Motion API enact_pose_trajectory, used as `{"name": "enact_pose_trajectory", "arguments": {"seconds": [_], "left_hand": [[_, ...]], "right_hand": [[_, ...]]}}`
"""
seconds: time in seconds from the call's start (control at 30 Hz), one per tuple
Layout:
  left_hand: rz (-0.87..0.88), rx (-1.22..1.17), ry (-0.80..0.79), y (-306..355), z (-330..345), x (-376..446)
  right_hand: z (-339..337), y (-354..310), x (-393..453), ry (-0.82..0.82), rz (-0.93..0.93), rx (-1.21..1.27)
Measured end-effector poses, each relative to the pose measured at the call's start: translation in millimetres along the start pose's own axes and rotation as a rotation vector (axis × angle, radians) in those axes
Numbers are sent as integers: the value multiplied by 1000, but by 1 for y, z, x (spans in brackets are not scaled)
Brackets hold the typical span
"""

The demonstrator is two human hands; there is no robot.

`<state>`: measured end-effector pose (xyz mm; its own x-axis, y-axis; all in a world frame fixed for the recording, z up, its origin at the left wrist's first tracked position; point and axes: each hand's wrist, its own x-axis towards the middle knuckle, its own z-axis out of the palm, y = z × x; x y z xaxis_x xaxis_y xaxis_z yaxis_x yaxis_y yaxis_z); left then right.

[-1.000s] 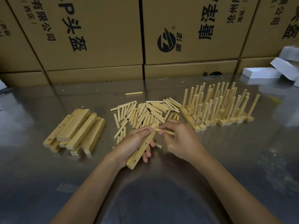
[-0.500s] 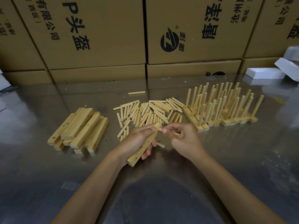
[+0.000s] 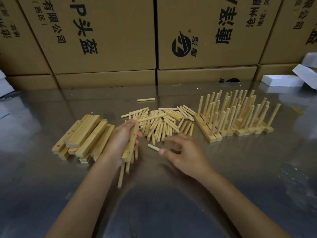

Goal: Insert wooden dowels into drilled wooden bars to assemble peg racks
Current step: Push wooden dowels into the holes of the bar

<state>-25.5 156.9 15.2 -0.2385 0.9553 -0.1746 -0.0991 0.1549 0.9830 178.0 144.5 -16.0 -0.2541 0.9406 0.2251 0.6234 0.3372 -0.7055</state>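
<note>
My left hand grips a drilled wooden bar held on edge, its holes facing right. One dowel sticks out of the bar's far end and points right over the loose dowel pile. My right hand hovers low over the table, fingers spread and blurred. Its thumb tip is at the end of a single dowel lying on the table. Nothing is held in that hand. A few dowels lie under my left wrist.
A stack of drilled bars lies to the left. Finished peg racks stand in a row at the right. One stray dowel lies farther back. Cardboard boxes wall the far edge; white foam blocks sit at the back right.
The dowel my right hand pinched at the bar's far end now sits in the bar. My right hand has let go and dropped right toward the table; the bar has shifted left.
</note>
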Motion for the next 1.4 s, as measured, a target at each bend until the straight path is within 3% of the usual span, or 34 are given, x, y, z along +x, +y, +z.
{"name": "enact_pose_trajectory", "arguments": {"seconds": [0.1,0.3,0.43,0.7,0.93,1.03,1.13,1.2,1.27,1.33,1.4], "left_hand": [[-23,0,16,-1,1,0],[-82,-68,-25,-3,4,-1],[-141,-133,-119,-5,17,-9],[-68,-67,-103,-7,34,-20],[-19,-33,-106,-10,37,-21],[-47,-83,-128,-8,37,-19],[-132,-203,-219,-8,36,-21],[-180,-278,-258,-8,35,-23],[-203,-332,-263,-7,33,-21],[-211,-373,-250,-5,28,-18],[-224,-404,-234,-5,24,-16]], "right_hand": [[8,1,2,23,-92,-129],[-2,-6,-1,52,-167,101],[4,-18,-6,98,-313,71],[-3,-25,-9,133,-347,4],[-5,-24,-8,111,-317,91],[-5,-24,-8,132,-206,274],[-10,-30,-6,33,-35,634],[-14,-28,-3,-18,59,706],[-18,-18,1,74,89,470],[-26,0,5,243,55,34],[-33,15,6,251,44,-297]]}}
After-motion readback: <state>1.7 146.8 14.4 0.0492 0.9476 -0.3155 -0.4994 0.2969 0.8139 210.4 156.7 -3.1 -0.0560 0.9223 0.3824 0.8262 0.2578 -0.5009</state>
